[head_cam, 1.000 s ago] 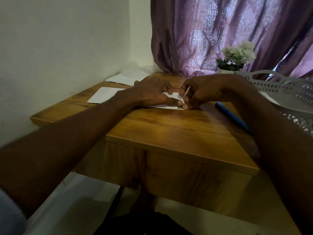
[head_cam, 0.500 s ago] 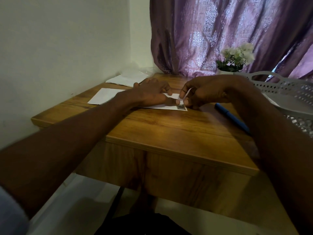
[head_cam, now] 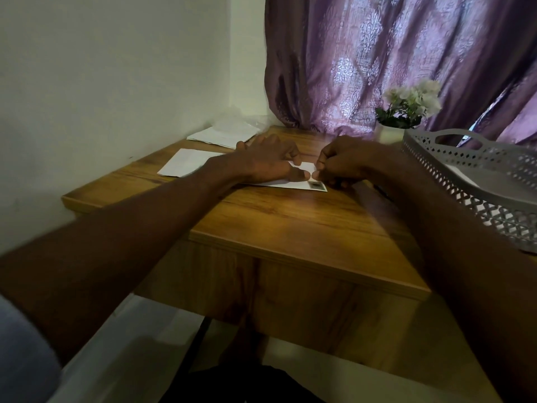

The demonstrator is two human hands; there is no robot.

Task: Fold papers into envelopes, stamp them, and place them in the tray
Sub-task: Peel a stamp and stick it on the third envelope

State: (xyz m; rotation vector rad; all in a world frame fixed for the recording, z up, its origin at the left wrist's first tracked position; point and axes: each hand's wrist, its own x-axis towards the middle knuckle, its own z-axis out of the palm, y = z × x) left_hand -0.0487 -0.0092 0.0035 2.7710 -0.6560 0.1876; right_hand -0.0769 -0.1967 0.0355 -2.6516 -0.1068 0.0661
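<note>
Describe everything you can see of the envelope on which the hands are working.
The envelope is white paper, lying flat on the wooden table, mostly hidden under the hands. A small dark stamp sits on its near right corner. The left hand rests on it, pressing it down with the thumb near the stamp. The right hand, fingers curled, is at its right end, just above the stamp.

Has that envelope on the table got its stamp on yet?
Yes. A dark stamp sits flat on the near right corner of the envelope, beside the right hand.

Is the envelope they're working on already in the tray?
No, the envelope lies flat on the wooden table under the left hand, while the tray stands apart at the right.
</note>
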